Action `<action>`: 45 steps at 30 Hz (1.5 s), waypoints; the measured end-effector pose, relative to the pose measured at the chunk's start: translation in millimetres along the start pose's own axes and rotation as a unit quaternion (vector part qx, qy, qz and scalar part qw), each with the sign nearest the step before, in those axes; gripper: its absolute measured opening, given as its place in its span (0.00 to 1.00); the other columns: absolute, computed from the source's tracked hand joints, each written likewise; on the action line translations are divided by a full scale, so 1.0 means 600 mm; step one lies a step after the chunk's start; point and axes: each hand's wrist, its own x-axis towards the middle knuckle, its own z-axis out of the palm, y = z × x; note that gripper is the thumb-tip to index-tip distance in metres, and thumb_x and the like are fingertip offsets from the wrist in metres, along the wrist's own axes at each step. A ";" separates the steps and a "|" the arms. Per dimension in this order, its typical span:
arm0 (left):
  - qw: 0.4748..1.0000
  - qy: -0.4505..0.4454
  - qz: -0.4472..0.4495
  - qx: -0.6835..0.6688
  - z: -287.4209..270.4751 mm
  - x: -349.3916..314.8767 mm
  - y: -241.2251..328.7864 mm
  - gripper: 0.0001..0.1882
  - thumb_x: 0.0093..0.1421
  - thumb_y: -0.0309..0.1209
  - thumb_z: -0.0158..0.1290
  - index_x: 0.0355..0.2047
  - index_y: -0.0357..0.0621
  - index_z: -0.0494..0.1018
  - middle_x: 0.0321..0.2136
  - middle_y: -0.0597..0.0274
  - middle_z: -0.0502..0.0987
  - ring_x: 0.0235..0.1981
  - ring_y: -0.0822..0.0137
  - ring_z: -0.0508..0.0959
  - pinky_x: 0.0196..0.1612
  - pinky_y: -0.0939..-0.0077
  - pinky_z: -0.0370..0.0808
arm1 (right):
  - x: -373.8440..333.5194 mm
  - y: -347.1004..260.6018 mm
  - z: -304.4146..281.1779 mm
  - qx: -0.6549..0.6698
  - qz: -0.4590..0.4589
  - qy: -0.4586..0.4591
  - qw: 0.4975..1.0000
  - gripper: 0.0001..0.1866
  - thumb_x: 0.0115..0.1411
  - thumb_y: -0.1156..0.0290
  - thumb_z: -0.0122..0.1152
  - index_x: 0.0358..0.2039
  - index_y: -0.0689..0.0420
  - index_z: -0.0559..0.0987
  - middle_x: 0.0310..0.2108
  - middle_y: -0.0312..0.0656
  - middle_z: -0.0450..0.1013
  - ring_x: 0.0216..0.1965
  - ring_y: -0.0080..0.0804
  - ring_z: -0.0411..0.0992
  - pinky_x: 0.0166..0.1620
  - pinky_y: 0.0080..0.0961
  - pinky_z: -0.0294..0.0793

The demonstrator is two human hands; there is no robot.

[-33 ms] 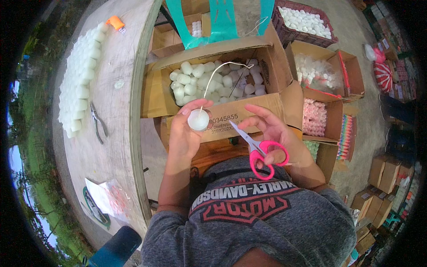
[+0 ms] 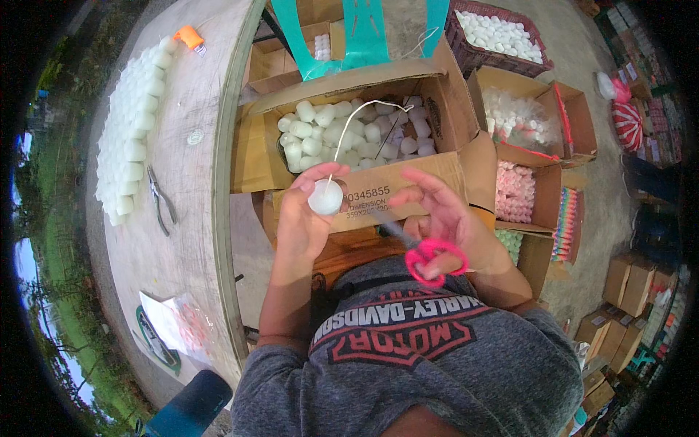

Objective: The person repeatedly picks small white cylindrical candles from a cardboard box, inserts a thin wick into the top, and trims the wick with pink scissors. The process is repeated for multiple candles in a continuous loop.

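My left hand (image 2: 304,218) is closed round a small white candle (image 2: 325,197), its round top facing up. A long white wick (image 2: 354,116) rises from it and arcs over to the right. My right hand (image 2: 451,218) has its thumb through the pink handles of a pair of scissors (image 2: 437,264), fingers partly spread. The blades, blurred by motion, point toward the candle but stay apart from it. Just beyond both hands stands a cardboard box (image 2: 408,182) holding many white candles (image 2: 309,146).
On the table (image 2: 196,218) at left are rows of white candles (image 2: 135,131), pliers (image 2: 160,200), an orange object (image 2: 191,38) and a plastic bag (image 2: 182,324). A teal chair (image 2: 364,44) stands beyond the box. Right are a crate (image 2: 502,58) and boxes of pink pieces (image 2: 515,193).
The scissors' handles have come closer together and the blades have closed. My left hand and the candle have barely moved.
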 end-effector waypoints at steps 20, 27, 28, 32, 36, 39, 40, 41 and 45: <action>0.972 -0.164 -0.014 0.166 0.041 -0.039 0.011 0.21 0.48 0.31 0.55 0.42 0.32 0.71 0.40 0.54 0.73 0.44 0.65 0.72 0.50 0.71 0.65 | 0.008 0.058 0.012 -0.036 -0.024 -0.072 0.996 0.61 0.21 0.59 0.82 0.53 0.49 0.49 0.37 0.33 0.52 0.33 0.22 0.54 0.32 0.16 0.60; 0.977 -0.167 -0.018 0.128 0.040 -0.042 0.010 0.18 0.48 0.29 0.54 0.40 0.33 0.72 0.39 0.54 0.73 0.44 0.65 0.71 0.50 0.72 0.65 | 0.003 0.056 0.010 -0.029 0.001 -0.085 0.996 0.51 0.23 0.64 0.83 0.40 0.47 0.50 0.37 0.35 0.51 0.34 0.22 0.54 0.32 0.18 0.62; 0.974 -0.181 -0.008 0.133 0.039 -0.041 0.012 0.18 0.48 0.28 0.54 0.40 0.33 0.72 0.39 0.54 0.73 0.44 0.64 0.72 0.50 0.72 0.65 | 0.003 0.056 0.010 -0.031 0.001 -0.087 0.996 0.51 0.23 0.65 0.83 0.40 0.47 0.50 0.37 0.35 0.51 0.34 0.22 0.54 0.32 0.18 0.62; 0.958 -0.231 -0.025 0.165 0.047 -0.038 0.016 0.17 0.49 0.26 0.53 0.41 0.32 0.72 0.38 0.53 0.74 0.42 0.63 0.74 0.49 0.71 0.67 | 0.001 0.061 0.005 -0.026 0.011 -0.081 0.996 0.50 0.25 0.67 0.82 0.39 0.46 0.49 0.37 0.35 0.51 0.34 0.22 0.54 0.31 0.18 0.63; 0.953 -0.220 -0.065 0.198 0.054 -0.041 0.021 0.17 0.51 0.25 0.52 0.42 0.31 0.71 0.39 0.53 0.74 0.41 0.64 0.75 0.48 0.72 0.68 | 0.003 0.067 0.006 -0.018 0.010 -0.069 0.997 0.48 0.27 0.69 0.81 0.38 0.46 0.48 0.37 0.36 0.51 0.33 0.22 0.54 0.29 0.16 0.62; 0.951 -0.201 -0.109 0.206 0.060 -0.041 0.026 0.17 0.51 0.23 0.51 0.43 0.31 0.71 0.40 0.53 0.74 0.41 0.65 0.75 0.48 0.74 0.69 | 0.001 0.072 0.008 -0.047 0.019 -0.058 0.997 0.47 0.28 0.69 0.81 0.37 0.46 0.48 0.35 0.36 0.52 0.32 0.21 0.53 0.28 0.15 0.60; 0.950 -0.200 -0.116 0.212 0.060 -0.041 0.027 0.17 0.52 0.23 0.50 0.43 0.31 0.70 0.41 0.53 0.74 0.42 0.65 0.75 0.48 0.74 0.69 | 0.002 0.072 0.008 -0.057 0.018 -0.057 0.997 0.47 0.28 0.69 0.81 0.37 0.46 0.48 0.34 0.35 0.52 0.32 0.21 0.53 0.27 0.15 0.60; 0.948 -0.198 -0.124 0.218 0.059 -0.041 0.027 0.17 0.52 0.22 0.50 0.44 0.31 0.70 0.41 0.53 0.74 0.42 0.65 0.75 0.48 0.74 0.69 | 0.002 0.072 0.007 -0.068 0.016 -0.056 0.996 0.47 0.28 0.69 0.81 0.37 0.46 0.48 0.34 0.35 0.52 0.31 0.21 0.53 0.27 0.16 0.60; 0.939 -0.183 -0.146 0.250 0.062 -0.042 0.029 0.17 0.52 0.20 0.48 0.45 0.30 0.69 0.42 0.52 0.74 0.43 0.65 0.75 0.48 0.74 0.69 | 0.006 0.079 0.001 -0.089 -0.005 -0.042 0.995 0.47 0.28 0.69 0.81 0.36 0.47 0.48 0.32 0.34 0.53 0.28 0.20 0.52 0.25 0.16 0.59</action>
